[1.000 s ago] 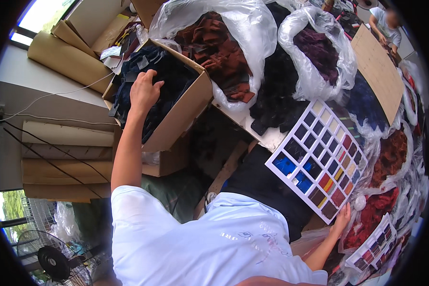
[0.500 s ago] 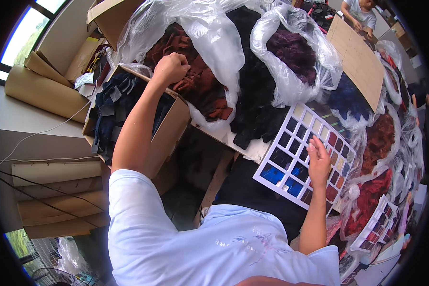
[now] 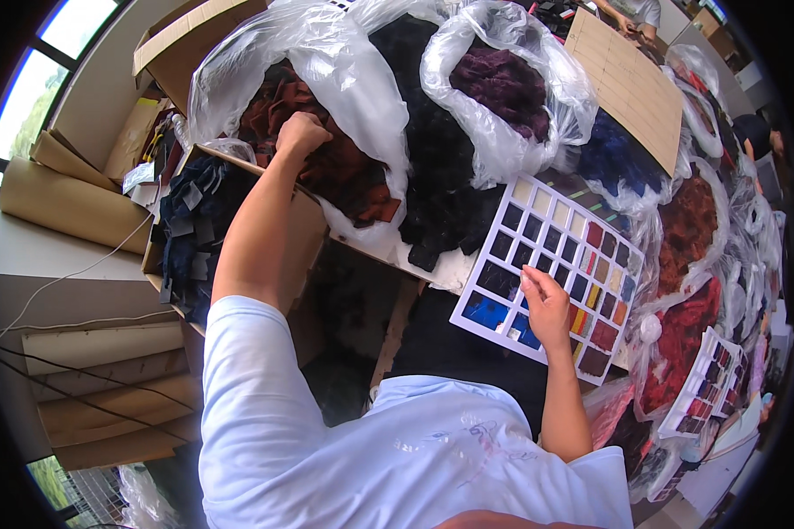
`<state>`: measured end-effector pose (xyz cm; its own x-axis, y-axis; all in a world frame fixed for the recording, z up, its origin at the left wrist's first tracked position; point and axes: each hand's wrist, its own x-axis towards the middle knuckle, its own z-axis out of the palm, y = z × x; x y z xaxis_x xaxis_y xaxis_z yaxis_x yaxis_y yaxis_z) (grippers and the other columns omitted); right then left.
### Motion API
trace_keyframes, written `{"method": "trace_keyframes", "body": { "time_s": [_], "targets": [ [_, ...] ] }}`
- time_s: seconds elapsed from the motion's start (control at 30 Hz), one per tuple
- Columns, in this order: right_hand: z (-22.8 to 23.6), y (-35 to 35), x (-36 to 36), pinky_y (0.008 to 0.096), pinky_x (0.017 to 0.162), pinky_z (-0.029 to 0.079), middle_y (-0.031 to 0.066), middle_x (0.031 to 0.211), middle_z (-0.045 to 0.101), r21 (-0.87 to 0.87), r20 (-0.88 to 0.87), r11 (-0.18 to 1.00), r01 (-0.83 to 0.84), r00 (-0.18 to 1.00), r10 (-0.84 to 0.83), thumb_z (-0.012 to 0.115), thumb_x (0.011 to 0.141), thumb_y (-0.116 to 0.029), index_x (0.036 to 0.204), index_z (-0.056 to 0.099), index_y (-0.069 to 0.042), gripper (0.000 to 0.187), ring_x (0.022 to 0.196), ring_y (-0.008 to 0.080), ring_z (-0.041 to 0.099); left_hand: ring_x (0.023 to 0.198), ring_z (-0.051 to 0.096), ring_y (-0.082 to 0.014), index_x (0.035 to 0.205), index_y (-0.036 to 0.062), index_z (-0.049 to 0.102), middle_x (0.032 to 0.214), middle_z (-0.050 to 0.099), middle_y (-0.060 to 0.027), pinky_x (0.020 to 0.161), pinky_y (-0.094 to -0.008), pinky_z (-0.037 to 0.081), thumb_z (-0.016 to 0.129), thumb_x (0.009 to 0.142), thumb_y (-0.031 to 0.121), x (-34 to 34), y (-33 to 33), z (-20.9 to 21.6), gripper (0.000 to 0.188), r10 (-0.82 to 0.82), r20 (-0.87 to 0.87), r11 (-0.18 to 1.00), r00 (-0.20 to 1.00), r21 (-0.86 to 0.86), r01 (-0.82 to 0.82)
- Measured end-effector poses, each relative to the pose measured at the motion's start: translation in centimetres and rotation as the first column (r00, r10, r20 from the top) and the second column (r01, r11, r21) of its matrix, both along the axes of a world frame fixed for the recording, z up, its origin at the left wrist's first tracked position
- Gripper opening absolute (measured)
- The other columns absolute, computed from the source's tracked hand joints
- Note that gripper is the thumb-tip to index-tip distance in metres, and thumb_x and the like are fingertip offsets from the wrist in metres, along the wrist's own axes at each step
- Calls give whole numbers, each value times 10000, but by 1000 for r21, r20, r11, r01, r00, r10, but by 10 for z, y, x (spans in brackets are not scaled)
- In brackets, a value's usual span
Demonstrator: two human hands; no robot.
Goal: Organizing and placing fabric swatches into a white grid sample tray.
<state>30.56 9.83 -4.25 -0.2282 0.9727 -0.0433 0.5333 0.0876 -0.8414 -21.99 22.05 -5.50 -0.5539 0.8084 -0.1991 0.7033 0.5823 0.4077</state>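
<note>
My left hand (image 3: 303, 134) is closed over a heap of rust-brown fabric pieces (image 3: 335, 167) lying in an open clear plastic bag (image 3: 344, 70). Its fingertips point down into the heap, and whatever they grip is hidden. Over a white sample board (image 3: 494, 295) my right hand (image 3: 547, 307) has its thumb and fingers pinched together. Anything between them is too small to make out. Rows of square swatches in black, blue, red, yellow and brown fill the board's windows. It tilts beside the front edge of the table.
A carton (image 3: 278, 256) of dark blue-black pieces stands under my left forearm. Black (image 3: 437, 176) and purple (image 3: 503, 88) piles lie beyond the board, near a sheet of brown cardboard (image 3: 626, 93). Red pieces (image 3: 684, 353) and a second swatch board (image 3: 701, 388) are at right. Another person's hand (image 3: 622, 18) shows at the far edge.
My right hand has moved left and down across the board, its fingers drawn together. The left hand stays at the brown heap. The whole view has shifted slightly.
</note>
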Motion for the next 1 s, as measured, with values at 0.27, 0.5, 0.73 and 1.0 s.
{"method": "trace_keyframes", "body": {
  "time_s": [0.27, 0.5, 0.73, 1.0],
  "targets": [
    [4, -1, -2, 319, 798, 565, 146, 1038, 728, 1, -6, 999, -33, 999, 33, 630, 974, -150, 1167, 698, -9, 249, 923, 233, 720, 513, 545, -106, 799, 20, 712, 593, 584, -10, 470, -270, 430, 778, 747, 160, 16, -37, 89, 163, -83, 311, 983, 947, 181, 27],
    [-24, 27, -69, 304, 740, 545, 154, 1013, 719, -175, -336, 965, -196, 933, 129, 720, 908, -229, 1239, 656, -6, 404, 810, 181, 696, 555, 501, -44, 826, 29, 712, 661, 585, 41, 498, -232, 398, 776, 788, 141, 153, -71, 70, 134, -418, 625, 884, 659, 113, 454],
    [-38, 40, -36, 265, 746, 515, 66, 880, 747, -359, -474, 927, -103, 876, -86, 722, 892, -143, 1029, 741, 11, 207, 801, 93, 661, 720, 547, -48, 897, -2, 727, 762, 665, -5, 676, -244, 468, 775, 838, 151, 269, -46, 17, 171, -532, 713, 727, 457, 107, 679],
    [-58, 127, 52, 265, 657, 472, 27, 835, 722, -333, -321, 901, 278, 865, -386, 722, 906, -140, 978, 735, 18, 175, 723, 60, 575, 732, 633, -168, 1282, 20, 571, 916, 671, -112, 704, -313, 520, 630, 936, 93, 321, 53, 3, 359, -667, 603, 668, 437, 225, 709]
  ]
}}
